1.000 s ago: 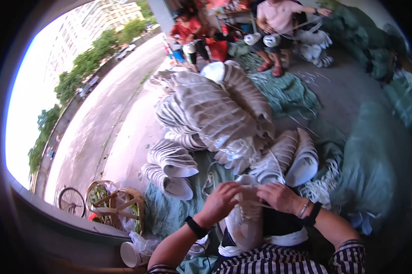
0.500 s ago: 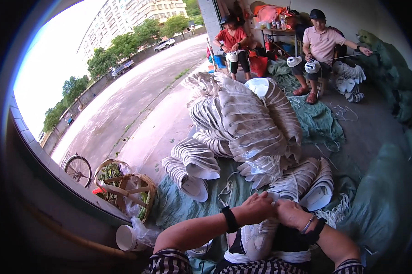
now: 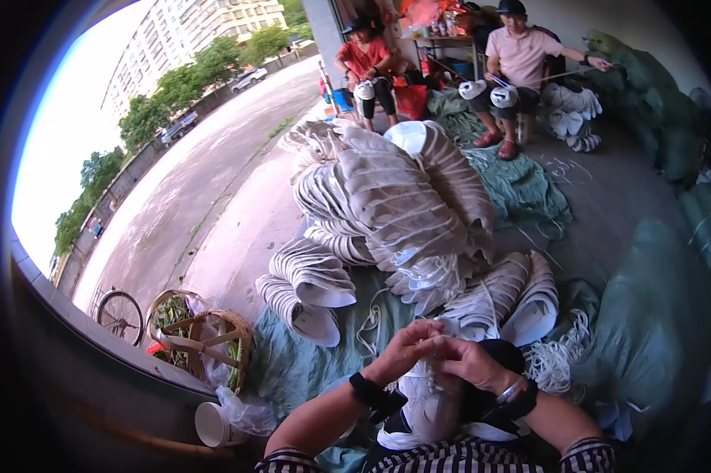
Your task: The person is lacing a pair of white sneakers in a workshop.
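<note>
Green cloth (image 3: 288, 366) lies under some shoe stacks (image 3: 298, 310), maybe to keep them clean, and at the frame's bottom middle our left hand (image 3: 406, 349) and right hand (image 3: 481, 367) meet, curled, at one white shoe (image 3: 430, 406), but we cannot tell what they grip.

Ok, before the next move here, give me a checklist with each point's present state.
1. Both hands visible: ok; left hand and right hand come together over the shoe's far end.
2. White shoe within reach: ok, right below the hands.
3. Grip on a lace: cannot tell; the fingers hide it.
4. Loose white laces clear of the hands: ok, lying apart to the right.
5. Co-workers clear: ok; the one in red and one in pink sit beyond the pile.
</note>
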The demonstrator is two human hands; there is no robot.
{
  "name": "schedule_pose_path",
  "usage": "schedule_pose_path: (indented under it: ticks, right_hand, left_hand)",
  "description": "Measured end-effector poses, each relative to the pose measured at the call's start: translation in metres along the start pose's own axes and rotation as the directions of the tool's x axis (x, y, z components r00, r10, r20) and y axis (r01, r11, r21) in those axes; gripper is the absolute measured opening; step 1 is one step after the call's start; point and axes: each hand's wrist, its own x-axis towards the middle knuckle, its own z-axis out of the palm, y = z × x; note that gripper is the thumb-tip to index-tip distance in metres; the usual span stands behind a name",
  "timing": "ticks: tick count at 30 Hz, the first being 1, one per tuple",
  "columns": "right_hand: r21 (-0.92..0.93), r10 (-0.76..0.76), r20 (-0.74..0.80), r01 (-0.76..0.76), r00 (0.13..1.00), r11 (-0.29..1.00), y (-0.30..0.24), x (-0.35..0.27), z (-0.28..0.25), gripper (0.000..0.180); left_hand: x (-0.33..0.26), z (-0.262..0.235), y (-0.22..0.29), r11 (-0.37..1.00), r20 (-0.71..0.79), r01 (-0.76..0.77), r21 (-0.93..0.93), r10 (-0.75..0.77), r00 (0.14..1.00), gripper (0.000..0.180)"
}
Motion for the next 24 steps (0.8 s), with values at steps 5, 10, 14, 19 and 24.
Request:
schedule_pose_path:
  ticks: [5, 10, 14, 19, 24]
  right_hand:
    - [-0.029, 0.03, -0.097, -0.033, 0.995, 0.999, -0.021, 0.005, -0.004, 0.016]
    - [0.087, -0.517, -0.001, 0.515, 0.856, 0.853, -0.142, -0.034, 0.015, 0.013]
    - [0.072, -0.569, 0.103, 0.565, 0.816, 0.822, -0.149, -0.038, 0.022, 0.01]
    - [0.014, -0.615, -0.019, 0.615, 0.789, 0.788, -0.139, -0.043, 0.01, 0.012]
    - [-0.166, -0.657, -0.441, 0.664, 0.611, 0.729, -0.109, -0.056, -0.061, 0.016]
  left_hand:
    - [0.002, -0.001, 0.019, 0.984, -0.06, 0.069, 0.162, -0.06, 0.996, 0.028]
    - [0.003, -0.002, 0.036, 0.97, 0.009, 0.118, 0.213, -0.122, 0.992, 0.036]
    - [0.005, 0.028, 0.064, 0.96, 0.15, -0.141, 0.243, 0.107, 0.983, 0.042]
    - [0.0, 0.051, 0.079, 0.973, 0.143, -0.078, 0.218, 0.048, 0.989, 0.027]
    - [-0.014, 0.005, 0.053, 0.998, -0.311, -0.037, 0.05, 0.05, 0.949, 0.026]
